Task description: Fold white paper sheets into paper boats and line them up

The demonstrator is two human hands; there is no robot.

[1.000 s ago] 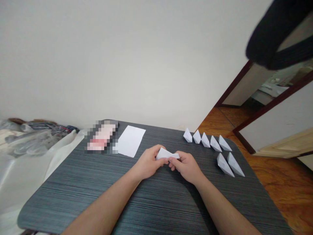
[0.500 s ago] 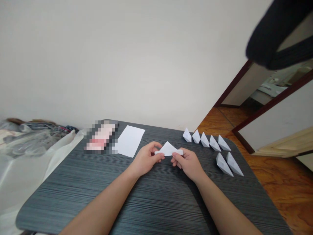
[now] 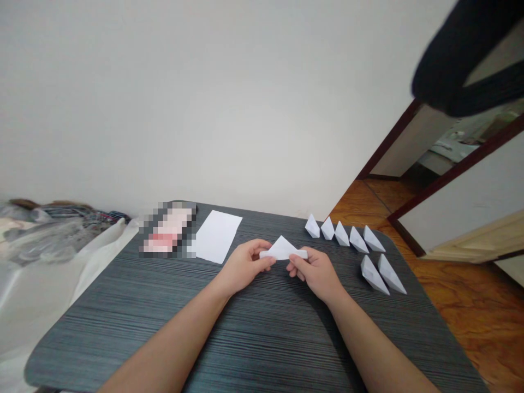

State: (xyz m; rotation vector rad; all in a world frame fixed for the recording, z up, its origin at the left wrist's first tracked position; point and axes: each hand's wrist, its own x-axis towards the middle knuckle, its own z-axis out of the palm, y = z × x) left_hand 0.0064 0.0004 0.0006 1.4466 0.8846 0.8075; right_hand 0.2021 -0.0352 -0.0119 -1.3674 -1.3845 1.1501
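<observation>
Between my two hands is a folded piece of white paper (image 3: 281,249), a triangle with a narrow band along its lower edge. My left hand (image 3: 246,264) pinches the band's left end, thumb in front and fingers behind. At the other end my right hand (image 3: 315,271) grips it the same way, fingers curled beneath. Flat white paper (image 3: 216,236) lies on the dark table (image 3: 262,338) beyond my left hand. Right of my right hand stand several folded paper boats, among them a near one (image 3: 374,274) and a far one (image 3: 312,226).
A pixelated pink and black item (image 3: 170,229) lies at the table's far left. Clear plastic and fabric (image 3: 77,224) are heaped left of the table. A pale wall (image 3: 245,109) rises behind it, and wooden floor (image 3: 462,295) shows on the right.
Almost nothing differs. Both hands keep their hold on the folded paper, and the whole view has shifted very slightly.
</observation>
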